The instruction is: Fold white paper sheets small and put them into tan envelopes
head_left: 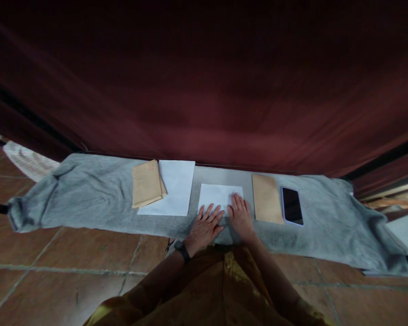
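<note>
A white sheet of paper (217, 194), perhaps folded, lies flat in front of me on the grey cloth. My left hand (206, 226) rests palm down across its lower left part, fingers spread. On its right side lies my right hand (240, 216), flat with the fingers stretched out. To the left, a larger white sheet (178, 188) lies partly under several brown envelopes (146, 185). A single brown envelope (267, 199) sits just right of my right hand, with a dark-screened phone (292, 206) beside it.
The grey cloth (95, 194) covers a long narrow surface and bunches at both ends. Behind it rises a dark red fabric wall (204, 113). Below are brown floor tiles (88, 253). A pale striped cloth (32, 160) is at the far left.
</note>
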The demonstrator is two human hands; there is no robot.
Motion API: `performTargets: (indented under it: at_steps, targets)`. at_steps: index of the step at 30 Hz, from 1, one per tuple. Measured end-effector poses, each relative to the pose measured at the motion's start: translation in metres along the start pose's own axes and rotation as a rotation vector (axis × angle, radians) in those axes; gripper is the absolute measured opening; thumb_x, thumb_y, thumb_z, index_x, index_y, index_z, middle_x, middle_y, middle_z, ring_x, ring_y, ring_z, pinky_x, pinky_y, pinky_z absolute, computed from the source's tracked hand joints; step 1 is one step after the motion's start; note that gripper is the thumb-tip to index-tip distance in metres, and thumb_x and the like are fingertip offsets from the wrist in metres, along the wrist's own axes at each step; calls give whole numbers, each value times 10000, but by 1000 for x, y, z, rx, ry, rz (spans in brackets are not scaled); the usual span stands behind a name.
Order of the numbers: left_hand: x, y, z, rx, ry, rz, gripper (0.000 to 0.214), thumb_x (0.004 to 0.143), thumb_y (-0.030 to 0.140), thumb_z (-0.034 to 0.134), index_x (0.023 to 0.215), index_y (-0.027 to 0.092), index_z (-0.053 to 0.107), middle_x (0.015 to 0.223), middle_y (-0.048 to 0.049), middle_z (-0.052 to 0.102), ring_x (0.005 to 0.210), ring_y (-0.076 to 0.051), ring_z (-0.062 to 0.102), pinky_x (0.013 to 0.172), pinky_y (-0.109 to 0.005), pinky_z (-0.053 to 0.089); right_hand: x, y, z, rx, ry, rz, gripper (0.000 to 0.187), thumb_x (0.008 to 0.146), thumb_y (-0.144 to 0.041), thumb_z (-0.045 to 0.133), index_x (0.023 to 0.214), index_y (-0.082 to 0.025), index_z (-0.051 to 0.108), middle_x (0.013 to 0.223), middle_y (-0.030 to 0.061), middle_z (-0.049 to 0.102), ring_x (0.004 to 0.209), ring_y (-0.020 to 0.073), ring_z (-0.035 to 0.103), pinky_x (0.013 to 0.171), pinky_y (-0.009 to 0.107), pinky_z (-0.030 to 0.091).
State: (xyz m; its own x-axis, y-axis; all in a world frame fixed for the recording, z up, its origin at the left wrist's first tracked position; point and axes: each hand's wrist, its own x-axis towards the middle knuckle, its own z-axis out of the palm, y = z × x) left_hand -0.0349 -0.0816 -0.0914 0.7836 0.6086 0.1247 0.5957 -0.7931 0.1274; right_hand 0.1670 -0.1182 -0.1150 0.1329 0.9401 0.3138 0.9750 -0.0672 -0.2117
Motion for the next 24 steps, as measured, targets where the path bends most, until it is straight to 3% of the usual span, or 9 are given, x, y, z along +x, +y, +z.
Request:
performTargets:
  at_steps: [4, 9, 20, 24]
  targets:
    - [-6, 0, 2, -14, -4, 50, 557, 1079, 467, 341, 1583, 234, 381, 1666, -39, 364, 1565, -252, 266, 1284, -518, 200, -37, -14, -14, 60, -103, -192, 495, 1062, -317, 428, 1536, -183, 474, 1597, 105, 471, 1485, 261, 411, 1226, 498, 295]
    - [2, -1, 2, -25, -7, 60, 530, 1092, 359, 284, 1576, 165, 378, 1660, -84, 371, 1551, -219, 304, 1278, -468, 247, -55, -22, -29, 47, -111, -193, 500, 1066, -339, 443, 1543, -188, 463, 1601, 97, 465, 1478, 254, 423, 1237, 489, 283]
    - [100, -28, 18, -40, 17, -23, 583, 1079, 444, 289, 1582, 161, 376, 1650, -103, 381, 1561, -228, 281, 1284, -478, 232, -54, -23, -27, 43, -95, -127, 530, 1048, -402, 501, 1557, -264, 445, 1621, 82, 440, 1519, 288, 353, 1248, 528, 238]
    - [118, -38, 21, -39, 25, -104, 586, 1076, 424, 288, 1589, 150, 362, 1651, -110, 377, 1560, -230, 284, 1285, -476, 220, -54, -23, -31, 44, -114, -121, 523, 1060, -394, 476, 1564, -259, 436, 1633, 94, 417, 1519, 288, 357, 1246, 525, 243]
